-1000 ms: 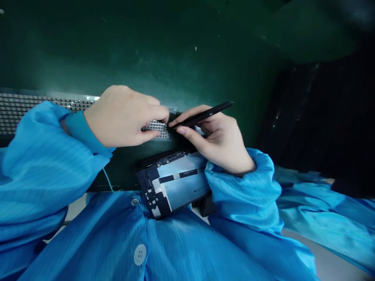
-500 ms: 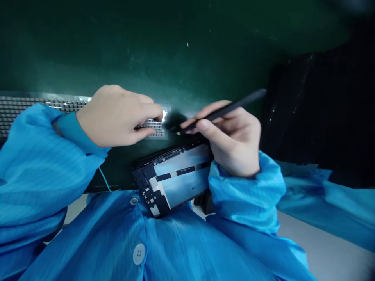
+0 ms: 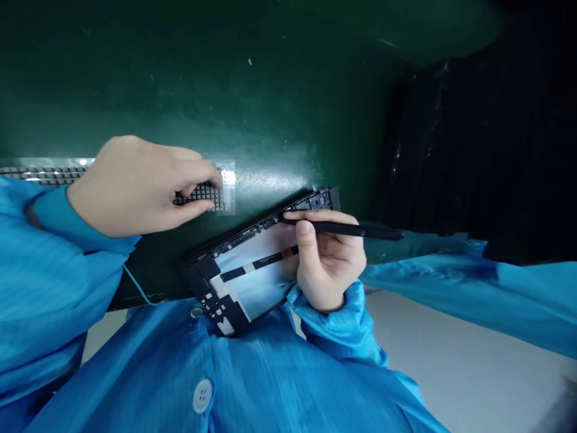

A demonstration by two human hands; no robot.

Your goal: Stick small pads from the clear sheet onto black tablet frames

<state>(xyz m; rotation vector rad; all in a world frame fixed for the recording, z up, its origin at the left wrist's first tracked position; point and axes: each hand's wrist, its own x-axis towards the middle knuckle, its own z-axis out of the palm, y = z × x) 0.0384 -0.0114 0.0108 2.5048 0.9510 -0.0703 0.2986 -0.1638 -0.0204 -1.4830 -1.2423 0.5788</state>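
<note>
– While your right hand [image 3: 329, 261] pinches the black pick [image 3: 347, 229] like a pen, its tip rests on the upper edge of the open device frame [image 3: 252, 264].

– And your left hand [image 3: 135, 186], up and to the left of that frame, is closed on the strip of small dark squares [image 3: 210, 193], finger and thumb pressing its end to the green mat [image 3: 270, 108].

– Whether a square rides on your tip, I cannot tell; it's too small.

– Judging by the strip, you have many squares left. Its clear end nearest the frame looks bare, so some seem taken.

– Your blue coat [image 3: 270, 385] lies just below the frame, touching its lower corner.
</note>
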